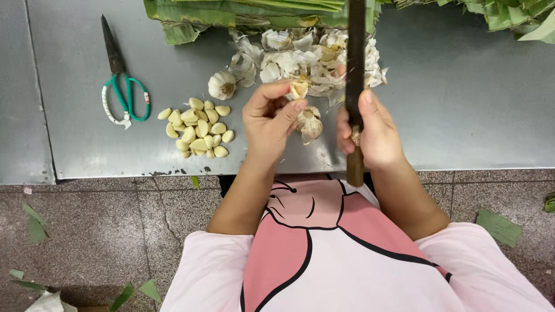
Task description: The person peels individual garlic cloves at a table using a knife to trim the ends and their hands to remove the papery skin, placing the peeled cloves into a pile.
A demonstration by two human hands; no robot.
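Note:
My left hand (270,118) pinches a small piece of garlic (299,88) between thumb and fingers, above the steel table (462,92). My right hand (373,128) grips a long dark knife (354,52) by its wooden handle, blade pointing away from me. A partly broken garlic bulb (310,122) lies between the two hands. A whole garlic bulb (222,85) sits to the left. A pile of peeled yellow cloves (198,127) lies left of my left hand.
A heap of white garlic skins (306,58) lies behind the hands. Green-handled scissors (122,86) rest at the far left. Green leaves (243,11) are stacked along the table's back edge. Leaf scraps (498,226) litter the speckled floor.

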